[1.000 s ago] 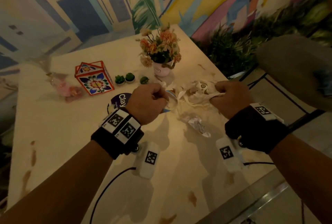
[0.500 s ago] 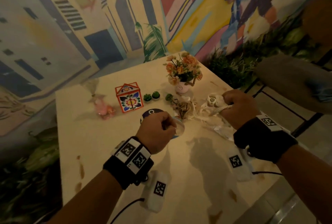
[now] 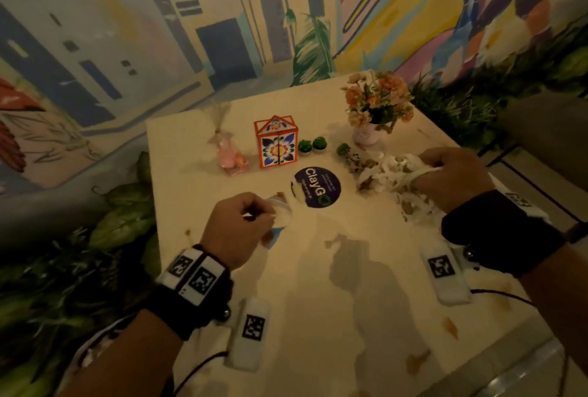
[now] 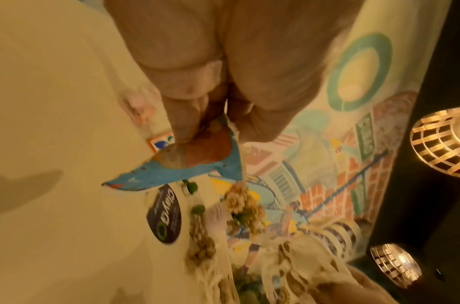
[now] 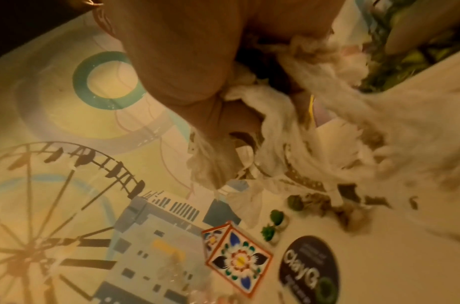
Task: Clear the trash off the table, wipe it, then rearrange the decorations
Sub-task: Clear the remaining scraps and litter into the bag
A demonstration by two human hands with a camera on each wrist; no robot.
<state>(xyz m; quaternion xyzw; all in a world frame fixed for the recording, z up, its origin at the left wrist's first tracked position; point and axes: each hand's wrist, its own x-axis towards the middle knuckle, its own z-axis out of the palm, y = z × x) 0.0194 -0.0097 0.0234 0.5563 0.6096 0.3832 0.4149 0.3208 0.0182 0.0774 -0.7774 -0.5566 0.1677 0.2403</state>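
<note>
The clearing step is under way and, by my reading, about half done; wiping and rearranging have not started.

The left hand pinches a torn blue wrapper between thumb and fingers, lifted off the table at its near left. The right hand is curled round a wad of stained white tissues, gathered at the right side of the table; loose ends of it trail on the surface and below the hand. Some brownish crumbs or scraps lie just left of the wad, so not all trash is in hand yet.

Nothing in view shows a bin, so both handfuls have yet to be carried off. Brown stains dot the near part of the table and its left edge, which says no wiping has been done. No cloth for wiping is visible.

The decorations stand in a loose row along the far side: a pink ornament, a painted box, small green plants and a flower pot. A round dark sticker lies in the middle. Whether these count as arranged I cannot tell; they look untouched.
</note>
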